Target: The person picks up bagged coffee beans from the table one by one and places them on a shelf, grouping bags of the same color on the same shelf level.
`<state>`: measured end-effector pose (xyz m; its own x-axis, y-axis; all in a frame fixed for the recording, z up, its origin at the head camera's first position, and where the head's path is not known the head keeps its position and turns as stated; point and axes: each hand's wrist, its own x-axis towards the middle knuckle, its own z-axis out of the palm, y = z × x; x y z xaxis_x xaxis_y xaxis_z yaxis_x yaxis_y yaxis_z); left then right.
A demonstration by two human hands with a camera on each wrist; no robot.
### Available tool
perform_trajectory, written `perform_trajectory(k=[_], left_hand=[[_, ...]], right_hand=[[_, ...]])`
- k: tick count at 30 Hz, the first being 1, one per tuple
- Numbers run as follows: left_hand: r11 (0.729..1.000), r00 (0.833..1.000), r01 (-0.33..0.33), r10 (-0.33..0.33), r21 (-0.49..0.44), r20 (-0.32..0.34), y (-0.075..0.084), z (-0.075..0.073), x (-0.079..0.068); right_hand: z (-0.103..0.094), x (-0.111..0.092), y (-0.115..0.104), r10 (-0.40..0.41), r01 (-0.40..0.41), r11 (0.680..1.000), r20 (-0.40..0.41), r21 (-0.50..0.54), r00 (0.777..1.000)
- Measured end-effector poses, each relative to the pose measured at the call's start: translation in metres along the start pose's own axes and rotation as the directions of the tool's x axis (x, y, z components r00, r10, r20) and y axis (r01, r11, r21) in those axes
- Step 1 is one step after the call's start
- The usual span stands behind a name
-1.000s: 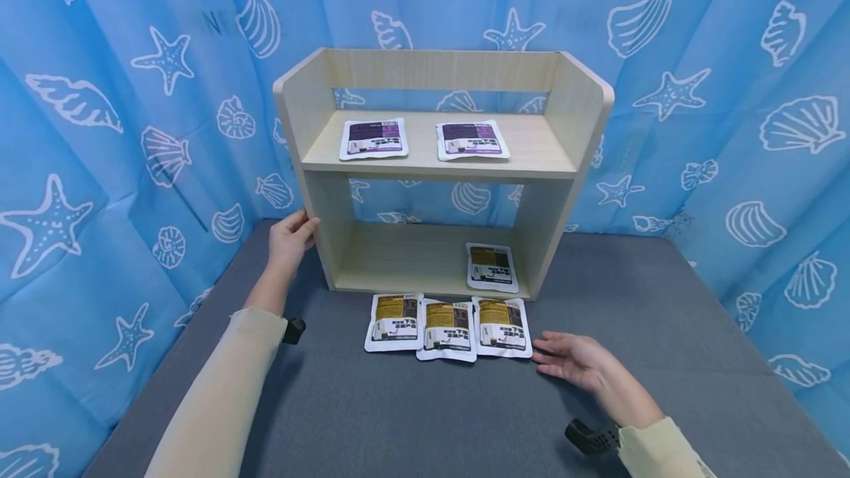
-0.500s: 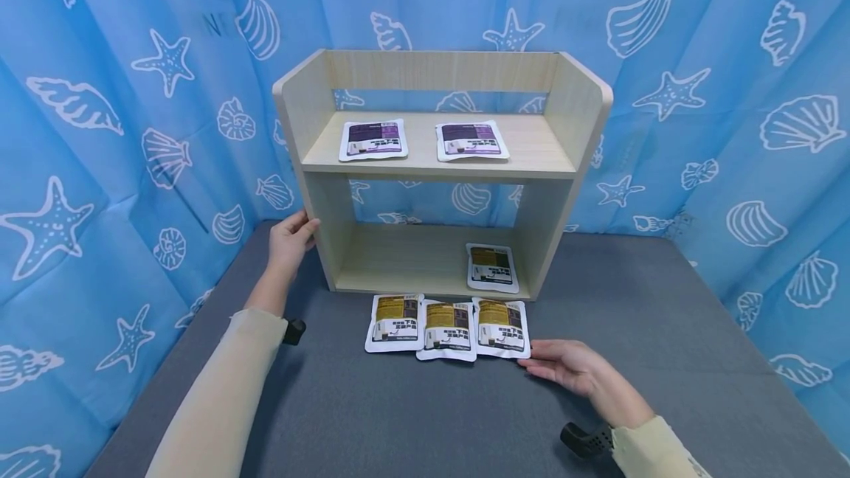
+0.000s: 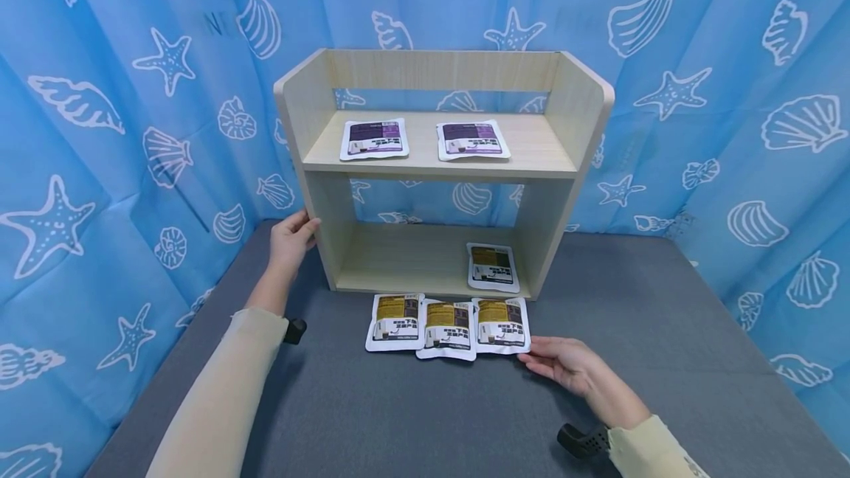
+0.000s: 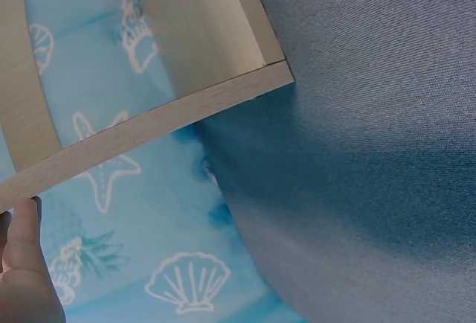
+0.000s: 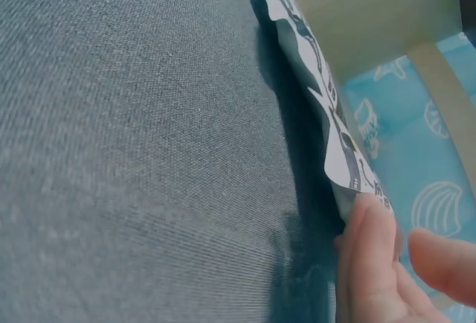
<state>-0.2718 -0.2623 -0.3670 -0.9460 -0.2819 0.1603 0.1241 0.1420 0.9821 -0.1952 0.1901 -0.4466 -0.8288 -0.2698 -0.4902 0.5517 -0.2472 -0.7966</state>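
Note:
In the head view my left hand (image 3: 289,243) touches the front edge of the left side panel of a pale wooden shelf (image 3: 425,168). The left wrist view shows a straight digit meeting that edge (image 4: 134,141). My right hand (image 3: 564,367) touches the lower right corner of a white pouch with a brown-and-yellow label (image 3: 502,325). In the right wrist view its fingers lie against the pouch's edge (image 5: 342,163), with the thumb (image 5: 445,263) held apart. Two matching pouches, a middle one (image 3: 447,329) and a left one (image 3: 395,321), lie beside it in a row.
Another brown-and-yellow pouch (image 3: 492,268) lies at the right of the lower board. Two purple-labelled pouches, left (image 3: 375,139) and right (image 3: 472,140), lie on the upper board. Grey cloth (image 3: 412,419) covers the table; a blue shell-patterned curtain (image 3: 704,43) hangs behind.
My right hand has moved slightly left onto the right pouch's corner, and that pouch's near edge has shifted a little away from me. The left hand has stayed in place.

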Motion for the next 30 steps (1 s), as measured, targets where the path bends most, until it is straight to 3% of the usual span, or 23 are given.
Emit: perform_trajectory(k=[4, 10, 16, 30], left_hand=[[1.0, 1.0, 0.0, 0.0, -0.004, 0.006, 0.001, 0.0, 0.0], [0.999, 0.999, 0.03, -0.029, -0.026, 0.023, 0.016, 0.001, -0.008], [1.0, 1.0, -0.004, 0.004, -0.005, 0.011, 0.002, 0.0, -0.001], [1.0, 1.0, -0.004, 0.004, -0.002, 0.009, 0.0, 0.0, -0.001]], right_hand=[[0.002, 0.001, -0.001, -0.017, 0.017, 1.0, -0.015, -0.004, 1.0], [0.005, 0.001, -0.001, -0.023, 0.022, 1.0, -0.059, -0.016, 0.998], [0.003, -0.004, -0.002, -0.046, 0.043, 0.998, -0.071, -0.043, 0.996], [-0.001, -0.012, -0.01, -0.068, 0.062, 0.995, -0.095, -0.072, 0.993]])
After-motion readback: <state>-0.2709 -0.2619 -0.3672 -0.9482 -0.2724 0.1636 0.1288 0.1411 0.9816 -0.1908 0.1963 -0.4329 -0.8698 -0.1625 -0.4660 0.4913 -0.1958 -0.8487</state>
